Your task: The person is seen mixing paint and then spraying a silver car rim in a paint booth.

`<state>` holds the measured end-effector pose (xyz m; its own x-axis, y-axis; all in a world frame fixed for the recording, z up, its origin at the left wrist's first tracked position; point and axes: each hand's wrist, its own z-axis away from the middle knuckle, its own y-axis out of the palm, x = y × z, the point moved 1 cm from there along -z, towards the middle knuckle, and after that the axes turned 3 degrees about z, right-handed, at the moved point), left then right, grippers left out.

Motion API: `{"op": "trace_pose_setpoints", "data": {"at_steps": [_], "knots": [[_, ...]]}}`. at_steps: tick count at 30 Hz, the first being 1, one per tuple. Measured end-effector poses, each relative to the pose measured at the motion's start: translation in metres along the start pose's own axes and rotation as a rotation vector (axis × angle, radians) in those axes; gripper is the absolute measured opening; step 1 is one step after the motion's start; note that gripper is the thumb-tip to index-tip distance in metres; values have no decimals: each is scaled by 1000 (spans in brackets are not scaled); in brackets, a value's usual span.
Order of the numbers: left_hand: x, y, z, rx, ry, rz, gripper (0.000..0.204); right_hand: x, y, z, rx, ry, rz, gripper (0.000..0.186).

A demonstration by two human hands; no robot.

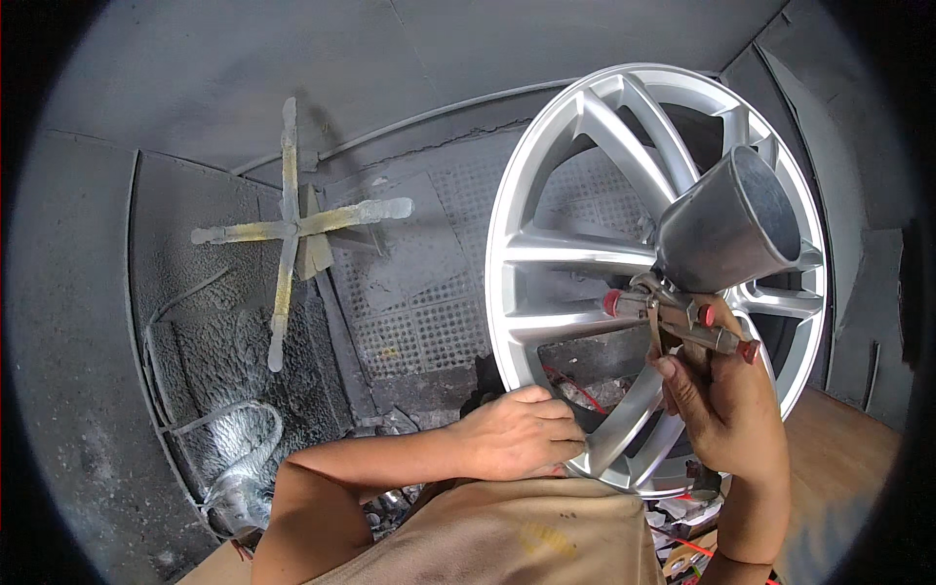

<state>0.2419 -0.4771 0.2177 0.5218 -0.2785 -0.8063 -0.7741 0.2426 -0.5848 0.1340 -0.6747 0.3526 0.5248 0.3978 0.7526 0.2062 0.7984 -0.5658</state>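
A silver multi-spoke alloy wheel [546, 244] stands upright in front of me, its face turned toward me. My left hand [522, 434] grips the wheel's lower rim and steadies it. My right hand [726, 405] holds a spray gun [682, 322] with red knobs and a grey metal cup [731, 224] on top. The gun sits in front of the wheel's hub, its nozzle pointing left toward the spokes.
A cross-shaped metal stand [292, 234], crusted with paint, sits at the left on the grey overspray-coated booth floor. A perforated grate [429, 312] lies behind the wheel. Hoses [224, 429] run along the lower left. A wooden surface [838, 458] is at the right.
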Motion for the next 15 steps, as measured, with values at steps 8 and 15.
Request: {"op": "trace_pose_setpoints", "data": {"at_steps": [8,15], "knots": [[-3,-2,-2,28,-9,4,38,0,-1,17,74,78,-65,25],[-3,2,0,0,-2,-8,38,0,4,12,72,-43,-8,25]]}}
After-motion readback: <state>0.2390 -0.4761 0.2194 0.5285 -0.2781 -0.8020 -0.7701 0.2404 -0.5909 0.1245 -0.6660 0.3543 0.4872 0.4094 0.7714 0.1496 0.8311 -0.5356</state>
